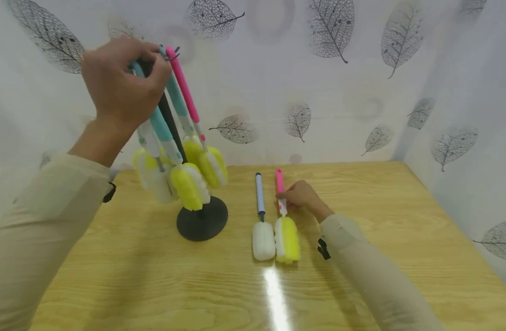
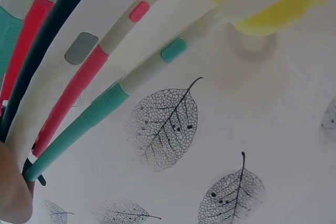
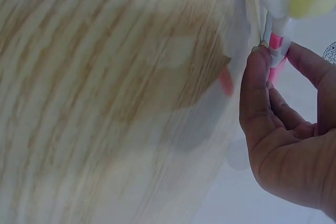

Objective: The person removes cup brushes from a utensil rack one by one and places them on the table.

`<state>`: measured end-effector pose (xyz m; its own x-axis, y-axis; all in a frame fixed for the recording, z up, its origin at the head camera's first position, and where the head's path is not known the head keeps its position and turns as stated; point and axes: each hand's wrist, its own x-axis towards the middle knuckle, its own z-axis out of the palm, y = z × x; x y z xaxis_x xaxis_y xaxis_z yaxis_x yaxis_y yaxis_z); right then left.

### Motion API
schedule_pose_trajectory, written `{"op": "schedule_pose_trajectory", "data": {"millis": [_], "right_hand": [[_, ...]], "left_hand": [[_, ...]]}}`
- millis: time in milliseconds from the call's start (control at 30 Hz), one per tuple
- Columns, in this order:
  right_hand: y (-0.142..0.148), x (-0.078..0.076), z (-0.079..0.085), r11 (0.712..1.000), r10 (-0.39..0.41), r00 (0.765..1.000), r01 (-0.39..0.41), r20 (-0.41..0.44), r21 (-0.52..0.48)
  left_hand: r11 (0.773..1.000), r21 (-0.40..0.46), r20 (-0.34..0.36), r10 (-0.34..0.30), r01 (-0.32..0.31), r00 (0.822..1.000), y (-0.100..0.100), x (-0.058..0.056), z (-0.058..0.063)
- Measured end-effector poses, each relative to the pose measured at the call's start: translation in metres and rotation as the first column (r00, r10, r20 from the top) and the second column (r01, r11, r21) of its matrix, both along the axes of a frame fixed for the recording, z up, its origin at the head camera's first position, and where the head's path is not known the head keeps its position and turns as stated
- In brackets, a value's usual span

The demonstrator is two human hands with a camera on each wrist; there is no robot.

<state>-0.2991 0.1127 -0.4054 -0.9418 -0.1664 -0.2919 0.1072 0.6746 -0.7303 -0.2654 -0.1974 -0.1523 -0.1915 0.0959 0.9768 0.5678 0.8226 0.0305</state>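
At the upper left, my left hand (image 1: 124, 78) grips the top of a black brush stand (image 1: 202, 219), fingers curled among the handle ends; its exact hold is partly hidden. From the stand hang several sponge bottle brushes with teal and pink handles, such as a teal one (image 1: 159, 123) and a pink one (image 1: 184, 85). On the table my right hand (image 1: 300, 195) pinches the handle of a pink bottle brush (image 1: 279, 181) with a yellow-and-white sponge head. The right wrist view shows thumb and fingertips on its pink-and-white neck (image 3: 278, 45).
A bottle brush with a pale blue handle and white sponge (image 1: 263, 241) lies just left of the pink one. Both are on a wooden table (image 1: 402, 220). Behind the table hangs a white leaf-patterned curtain (image 1: 257, 87).
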Motion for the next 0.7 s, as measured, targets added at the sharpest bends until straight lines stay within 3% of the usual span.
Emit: {"op": "schedule_pose_trajectory", "data": {"millis": [267,500,700], "right_hand": [[-0.001,0.003,0.001,1.000,0.016,1.000,-0.016,-0.004,0.012],[0.001,0.003,0.000,0.999,0.040,0.999,-0.040,0.000,0.029],[0.006,0.004,0.000,0.997,0.081,0.997,-0.081,0.015,0.007]], "left_hand": [[0.994,-0.064,-0.001,0.093,-0.093,0.996,0.005,0.009,0.006],[0.950,-0.200,-0.019,0.242,-0.241,0.970,0.010,0.017,0.009],[0.926,-0.245,-0.040,0.285,-0.286,0.958,0.010,0.019,0.006]]}}
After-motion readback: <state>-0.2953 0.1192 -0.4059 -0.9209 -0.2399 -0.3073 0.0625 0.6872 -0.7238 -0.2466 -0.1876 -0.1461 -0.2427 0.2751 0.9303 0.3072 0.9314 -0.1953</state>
